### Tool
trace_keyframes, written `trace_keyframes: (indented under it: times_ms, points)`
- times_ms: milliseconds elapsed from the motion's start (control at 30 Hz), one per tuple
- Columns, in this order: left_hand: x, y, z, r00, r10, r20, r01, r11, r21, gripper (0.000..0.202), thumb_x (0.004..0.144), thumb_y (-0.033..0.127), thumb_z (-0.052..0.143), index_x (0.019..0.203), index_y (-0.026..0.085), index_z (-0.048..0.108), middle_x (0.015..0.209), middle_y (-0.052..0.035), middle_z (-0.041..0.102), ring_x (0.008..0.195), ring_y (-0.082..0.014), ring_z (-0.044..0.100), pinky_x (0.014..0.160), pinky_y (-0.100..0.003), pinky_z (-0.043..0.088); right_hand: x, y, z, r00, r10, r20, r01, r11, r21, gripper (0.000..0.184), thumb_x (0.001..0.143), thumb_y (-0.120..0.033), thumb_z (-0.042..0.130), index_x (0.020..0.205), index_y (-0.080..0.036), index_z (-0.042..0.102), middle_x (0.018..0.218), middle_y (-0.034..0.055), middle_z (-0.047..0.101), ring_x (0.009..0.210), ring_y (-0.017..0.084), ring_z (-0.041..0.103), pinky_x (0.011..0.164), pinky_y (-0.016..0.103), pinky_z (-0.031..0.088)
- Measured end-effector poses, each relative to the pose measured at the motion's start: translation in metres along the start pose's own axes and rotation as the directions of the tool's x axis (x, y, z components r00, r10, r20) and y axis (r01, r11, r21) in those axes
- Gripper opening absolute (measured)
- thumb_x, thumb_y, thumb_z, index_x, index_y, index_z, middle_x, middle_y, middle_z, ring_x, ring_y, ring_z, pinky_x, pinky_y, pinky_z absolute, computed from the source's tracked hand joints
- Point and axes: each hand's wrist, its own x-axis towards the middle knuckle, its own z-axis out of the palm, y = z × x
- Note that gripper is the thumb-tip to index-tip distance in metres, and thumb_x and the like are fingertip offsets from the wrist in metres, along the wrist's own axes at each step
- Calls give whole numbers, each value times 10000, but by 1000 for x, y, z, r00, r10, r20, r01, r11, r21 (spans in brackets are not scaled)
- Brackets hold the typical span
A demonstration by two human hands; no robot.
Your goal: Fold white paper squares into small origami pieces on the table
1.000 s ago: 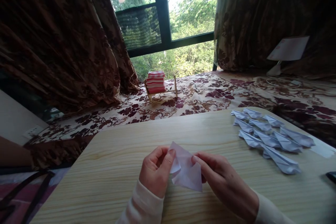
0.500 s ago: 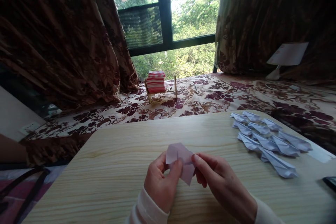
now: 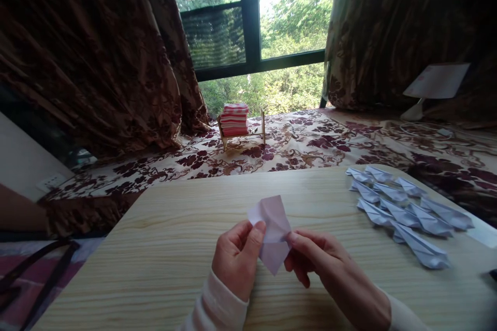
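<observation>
Both hands hold one small sheet of pale lilac paper (image 3: 275,225) above the front middle of the wooden table. Creases run across the paper, and one fold crosses its lower half. My left hand (image 3: 237,258) pinches its left edge, thumb on top and fingers behind. At the right corner, my right hand (image 3: 320,261) grips it between thumb and index finger, the other fingers curled below. To the right lie several folded white paper pieces (image 3: 421,245), pointed at one end and wider at the other, set out in rough rows.
The light wooden table (image 3: 174,227) has rounded far corners. Behind it, a floral cloth (image 3: 310,139) carries a small stand with folded pink-striped cloths (image 3: 235,120) and a white lamp (image 3: 435,83). White paper (image 3: 479,231) and a dark object (image 3: 493,274) lie at the table's right edge.
The paper has turned and opened out, its top corner now standing higher. My left thumb has shifted from the paper's middle to its left edge. The view has swung slightly left.
</observation>
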Motion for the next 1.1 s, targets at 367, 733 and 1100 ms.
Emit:
trace_keyframes:
  times_ms: [367, 733, 1100]
  points:
    - [5, -5, -6, 998, -39, -50, 37, 999, -40, 494, 717, 613, 551, 523, 161, 497, 481, 28, 397, 504, -103, 329, 474, -233, 254, -2, -2, 1, 1000, -2, 0, 2, 1000, -16, 486, 759, -594, 475, 571, -151, 546, 509, 5, 482, 484, 107, 399, 500, 256, 311]
    - [4, 3, -3, 993, -97, -67, 89, 989, -114, 515, 678, 624, 584, 461, 185, 423, 428, 59, 318, 449, -78, 248, 448, -238, 219, -3, 3, -1, 999, -5, 43, 6, 1000, -30, 471, 797, -582, 448, 596, -162, 517, 535, -2, 469, 522, 114, 397, 519, 258, 309]
    - [3, 3, -4, 999, -26, -47, 24, 999, -45, 521, 710, 594, 569, 455, 187, 367, 486, 46, 295, 505, -86, 253, 482, -232, 250, 1, -2, 0, 975, -152, -159, 141, 987, -77, 399, 683, -571, 603, 662, -173, 582, 582, -13, 512, 524, 110, 442, 489, 225, 374]
